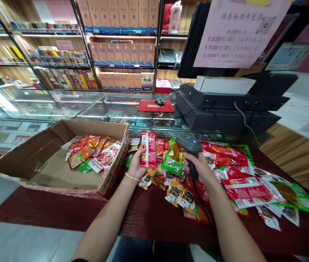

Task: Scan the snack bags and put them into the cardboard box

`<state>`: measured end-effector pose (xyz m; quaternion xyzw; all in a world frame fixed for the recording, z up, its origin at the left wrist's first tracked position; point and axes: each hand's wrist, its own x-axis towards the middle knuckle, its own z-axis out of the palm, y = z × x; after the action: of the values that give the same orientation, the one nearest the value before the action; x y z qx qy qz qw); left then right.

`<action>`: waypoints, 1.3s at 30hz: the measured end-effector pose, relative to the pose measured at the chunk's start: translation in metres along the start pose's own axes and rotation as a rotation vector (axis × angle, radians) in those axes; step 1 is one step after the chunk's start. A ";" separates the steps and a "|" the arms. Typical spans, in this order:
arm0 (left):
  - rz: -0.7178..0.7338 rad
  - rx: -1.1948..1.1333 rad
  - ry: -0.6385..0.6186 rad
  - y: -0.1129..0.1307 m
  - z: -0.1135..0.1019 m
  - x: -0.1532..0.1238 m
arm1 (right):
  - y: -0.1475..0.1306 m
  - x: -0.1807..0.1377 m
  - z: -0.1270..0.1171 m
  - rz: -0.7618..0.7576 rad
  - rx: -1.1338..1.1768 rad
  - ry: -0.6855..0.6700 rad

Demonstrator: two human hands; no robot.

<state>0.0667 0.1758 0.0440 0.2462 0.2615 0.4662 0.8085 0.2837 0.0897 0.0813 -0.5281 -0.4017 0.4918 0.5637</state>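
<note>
Clock directions are read from the held sachet as centre.

Container, one: box (50,176), open-topped, cardboard, at 9 o'clock on the dark red table (47,209). Contents: a loose heap of snack packs (82,156), chiefly red, some white or green, overlapping, gathered toward the box's 1 o'clock corner; exact count cannot be told.

Container, two: glass case (89,105), between 10 and 1 o'clock, small goods inside, too blurred to identify. On its top at 12 o'clock, a red mat (145,105) bearing a mouse (159,102).

Sachet (151,151), one: red and white, held upright, barcode panel toward the viewer. It lies in the left hand (136,165), thumb over its 9 o'clock edge; the fingers behind it are mostly hidden. The grip is narrow, pinched on the sachet.

Scanner (188,142), one: black, blue light lit on top, at 3 o'clock, apart from the sachet. The right hand (201,169) wraps its handle, fingers closed around it; a cord hangs from the handle's base.

Loose on the table: green-and-gold pouch (173,160) between sachet and scanner; paired orange pouches (180,193) at 5 o'clock; a mixed pile (249,187), red, white and green, at 3 to 4 o'clock.
</note>
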 end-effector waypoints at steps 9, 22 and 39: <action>0.230 0.327 0.003 -0.008 0.001 0.003 | -0.003 -0.006 0.003 -0.023 -0.133 -0.078; 0.312 0.562 -0.028 -0.004 -0.001 0.005 | -0.006 -0.014 0.009 -0.028 -0.285 -0.231; 0.776 0.982 0.057 0.045 0.058 -0.055 | 0.001 -0.008 0.001 -0.094 0.074 -0.136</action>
<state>0.0524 0.1381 0.1267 0.6535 0.3584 0.5574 0.3656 0.2807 0.0820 0.0807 -0.4532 -0.4448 0.5140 0.5767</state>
